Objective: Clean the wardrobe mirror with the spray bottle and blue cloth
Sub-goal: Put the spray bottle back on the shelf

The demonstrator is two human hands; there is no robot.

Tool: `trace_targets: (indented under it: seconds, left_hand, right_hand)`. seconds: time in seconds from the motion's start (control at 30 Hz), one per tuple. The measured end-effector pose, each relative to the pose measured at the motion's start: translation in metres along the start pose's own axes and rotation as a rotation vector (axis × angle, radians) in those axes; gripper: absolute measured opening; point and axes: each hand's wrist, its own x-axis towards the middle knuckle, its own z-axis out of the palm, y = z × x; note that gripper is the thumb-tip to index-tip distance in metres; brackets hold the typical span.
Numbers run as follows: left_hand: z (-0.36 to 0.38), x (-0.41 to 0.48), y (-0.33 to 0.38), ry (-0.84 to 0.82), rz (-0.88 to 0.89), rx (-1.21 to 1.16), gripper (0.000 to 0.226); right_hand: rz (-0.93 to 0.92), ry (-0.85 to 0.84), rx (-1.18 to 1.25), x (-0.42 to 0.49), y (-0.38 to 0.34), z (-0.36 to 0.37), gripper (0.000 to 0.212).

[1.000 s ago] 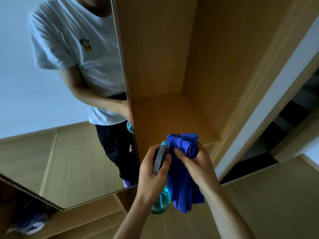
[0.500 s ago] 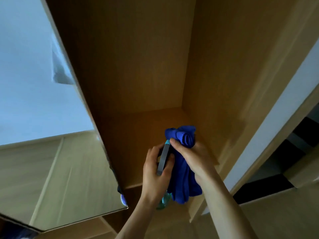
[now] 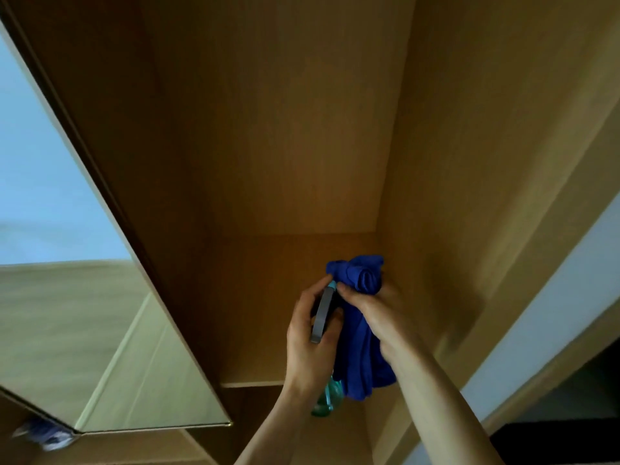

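Blue cloth [image 3: 364,360] hangs bunched from the right hand [image 3: 379,317], whose fingers are curled tight round its upper part, low and right of centre in the frame. Just left of it, the left hand [image 3: 307,347] is wrapped round the spray bottle [image 3: 322,315], grey head up, green body showing below the wrist. Both are held in front of the wooden wardrobe [image 3: 285,129]. The mirror [image 3: 60,297] fills the left side of the frame.

dim wooden wardrobe compartment [image 3: 285,129] beside white wall [image 3: 553,313].
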Motion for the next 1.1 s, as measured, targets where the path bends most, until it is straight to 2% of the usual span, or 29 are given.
trace_targets:
  seconds: [0.1,0.27,0.43,0.7,0.93,1.1]
  left_hand:
    - [0.004,0.008,-0.014,0.024,0.007,0.066,0.048]
    - [0.007,0.034,-0.033,0.004,-0.003,0.122,0.051]
    - [0.008,0.06,-0.051,-0.047,0.006,0.164,0.05]
    - [0.008,0.081,-0.077,-0.067,0.031,0.193,0.053]
    - [0.014,0.078,-0.097,-0.022,-0.051,0.119,0.059]
    - [0.017,0.077,-0.099,0.041,0.023,0.225,0.06]
  right_hand:
    - [-0.03,-0.007,-0.068,0.012,0.006,0.0,0.014]
    - [-0.055,-0.02,-0.167,0.041,0.019,-0.001,0.032]
    - [-0.07,0.008,-0.277,0.068,0.032,-0.002,0.034]
    - [-0.137,0.02,-0.319,0.095,0.05,0.003,0.034]
    - [-0.136,0.012,-0.32,0.097,0.058,-0.001,0.033]
    - [-0.119,-0.018,-0.269,0.092,0.059,-0.001,0.026]
